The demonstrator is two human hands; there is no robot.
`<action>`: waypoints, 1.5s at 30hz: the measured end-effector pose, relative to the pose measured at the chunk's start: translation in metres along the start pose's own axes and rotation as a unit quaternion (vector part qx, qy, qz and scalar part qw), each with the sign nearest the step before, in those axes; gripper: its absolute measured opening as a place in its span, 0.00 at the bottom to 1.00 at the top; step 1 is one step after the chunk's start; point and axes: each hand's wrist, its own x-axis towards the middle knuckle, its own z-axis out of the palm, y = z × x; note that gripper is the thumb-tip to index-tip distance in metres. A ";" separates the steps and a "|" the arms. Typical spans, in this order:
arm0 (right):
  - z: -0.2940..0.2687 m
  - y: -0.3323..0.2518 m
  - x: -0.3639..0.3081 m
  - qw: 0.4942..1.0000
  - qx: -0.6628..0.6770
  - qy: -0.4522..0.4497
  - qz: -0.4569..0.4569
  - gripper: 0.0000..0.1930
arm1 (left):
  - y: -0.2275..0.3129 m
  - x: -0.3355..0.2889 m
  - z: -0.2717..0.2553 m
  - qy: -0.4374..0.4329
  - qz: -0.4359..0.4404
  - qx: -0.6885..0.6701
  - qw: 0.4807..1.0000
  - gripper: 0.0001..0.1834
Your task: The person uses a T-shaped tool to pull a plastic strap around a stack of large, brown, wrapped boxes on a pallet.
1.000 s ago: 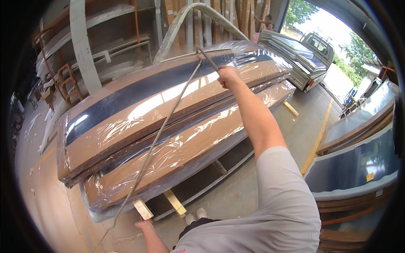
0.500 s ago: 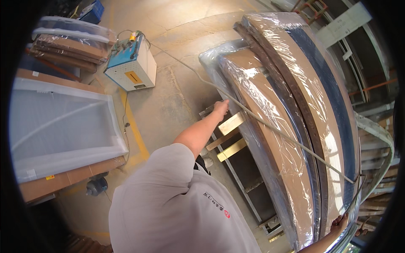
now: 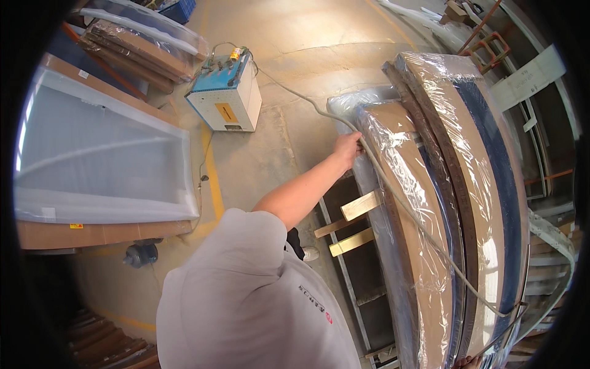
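A long grey-beige hose (image 3: 418,224) runs from a blue-topped white machine (image 3: 224,97) across a row of plastic-wrapped panels. My left hand (image 3: 348,151) is closed around this hose beside the wrapped panels (image 3: 399,150), with the arm stretched forward. At the lower right, the hose meets a thin dark rod (image 3: 511,327). My right hand (image 3: 469,363) grips the rod's lower end, beside the wrapped panels; the lower edge of the picture cuts off most of this hand.
Two pale wooden bars (image 3: 361,205) jut from the dark rack (image 3: 364,264) under the panels. At left lies a large film-covered panel (image 3: 110,160) on cardboard. A dark round motor-like object (image 3: 140,255) stands on the floor. Long profiles (image 3: 547,215) fill the right side.
My left hand has moved forward and right relative to the panels, drawing the hose into a bend. My right hand and the rod have shifted down toward the lower edge. The view has turned.
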 end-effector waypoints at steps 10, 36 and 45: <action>0.111 -0.069 -0.139 0.998 -0.007 0.026 0.059 0.15 | 0.131 0.070 -0.204 -0.010 -0.107 0.429 0.897 0.14; 0.369 -0.103 -0.288 0.972 -0.129 0.175 0.094 0.08 | 0.429 0.419 -0.521 0.361 0.016 0.641 0.677 0.23; 0.312 -0.083 -0.276 0.972 -0.093 0.195 0.091 0.07 | 0.378 0.325 -0.585 0.286 0.062 0.668 0.684 0.21</action>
